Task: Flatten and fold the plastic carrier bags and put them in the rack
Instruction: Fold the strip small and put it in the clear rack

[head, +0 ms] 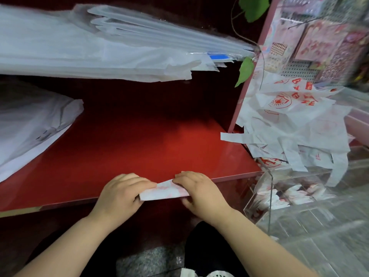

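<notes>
A small folded white carrier bag with red print lies at the front edge of the red shelf. My left hand pinches its left end and my right hand pinches its right end, fingers curled over the fold. A loose heap of unfolded white bags with red print spills over the right side. Below it stands a clear acrylic rack holding several folded bags.
A thick stack of large white plastic bags hangs above the shelf. Another white bundle lies at the left. A pink display stand with stickers rises at the right, with green leaves beside it.
</notes>
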Tool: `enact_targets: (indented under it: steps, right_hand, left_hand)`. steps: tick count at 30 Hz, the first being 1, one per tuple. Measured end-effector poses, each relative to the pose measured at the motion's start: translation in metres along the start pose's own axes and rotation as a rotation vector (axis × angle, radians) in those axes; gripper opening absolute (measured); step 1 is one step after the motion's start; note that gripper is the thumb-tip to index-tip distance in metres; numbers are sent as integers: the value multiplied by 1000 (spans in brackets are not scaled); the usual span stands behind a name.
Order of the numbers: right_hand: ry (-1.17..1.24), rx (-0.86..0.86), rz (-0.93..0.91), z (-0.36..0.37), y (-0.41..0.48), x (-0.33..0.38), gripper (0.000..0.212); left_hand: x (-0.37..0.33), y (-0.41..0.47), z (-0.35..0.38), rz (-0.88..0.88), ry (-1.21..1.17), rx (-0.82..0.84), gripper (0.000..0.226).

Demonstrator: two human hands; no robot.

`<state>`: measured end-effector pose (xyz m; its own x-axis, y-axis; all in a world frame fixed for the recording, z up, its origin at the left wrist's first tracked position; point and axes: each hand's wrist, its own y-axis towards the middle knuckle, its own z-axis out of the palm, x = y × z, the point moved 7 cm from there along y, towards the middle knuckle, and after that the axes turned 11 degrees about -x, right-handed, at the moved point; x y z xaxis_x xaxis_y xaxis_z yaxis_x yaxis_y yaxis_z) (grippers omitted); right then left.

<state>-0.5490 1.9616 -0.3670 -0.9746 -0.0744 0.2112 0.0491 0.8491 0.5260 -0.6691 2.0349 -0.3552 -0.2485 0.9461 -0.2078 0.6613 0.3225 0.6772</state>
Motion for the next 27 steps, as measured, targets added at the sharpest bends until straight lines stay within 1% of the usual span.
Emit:
enact_targets:
  steps: [1, 3, 4, 6, 9, 11, 12, 14, 16, 18, 19, 21, 24, 27]
  right_hand:
    - [30, -11, 27, -4, -2, -2, 41]
    - [167, -2, 153, -14, -8, -10, 35]
    - [239, -29, 260, -21, -13, -17, 29]
    - [418, -73, 466, -33, -25, -36, 12]
    - [588, -152, 635, -53, -42, -60, 24]
    - [633, -166, 680, -66, -52, -75, 29]
    - [648, -167, 690, -73, -57, -81, 29]
    - [636, -200, 705, -90, -68, -100, 23]
    - [581, -299, 753, -110, -80, -128, 16]
    - [449, -391, 785, -134, -92, -157, 15]
    - [365, -404, 791, -144, -96, -170, 14]
    - [217, -364, 782, -155, -98, -191, 17]
    - [67, -183, 728, -148, -89, -210, 28]
    - [3, -98, 657, -137, -75, -221, 33]
  left_hand:
    - [-4, 3, 1, -49, -64, -2, 28]
    - [-8, 9, 0, -258, -231, -25, 24]
    - [-10, 12, 3, -346, -306, -25, 21]
    - [-22, 22, 7, -454, -424, -46, 17]
    - [-42, 39, 23, -555, -521, -19, 10]
    - [-58, 54, 39, -570, -530, 30, 6]
    - [-65, 61, 46, -567, -524, 42, 8]
    - [-78, 78, 62, -565, -525, 51, 17]
    - [-89, 95, 75, -563, -510, 46, 20]
    - [-99, 110, 86, -573, -497, 46, 20]
    - [-103, 117, 91, -583, -490, 49, 21]
    - [-107, 127, 102, -613, -486, 56, 22]
    - [-109, 136, 112, -642, -448, 44, 32]
    - [-105, 137, 118, -651, -427, 52, 22]
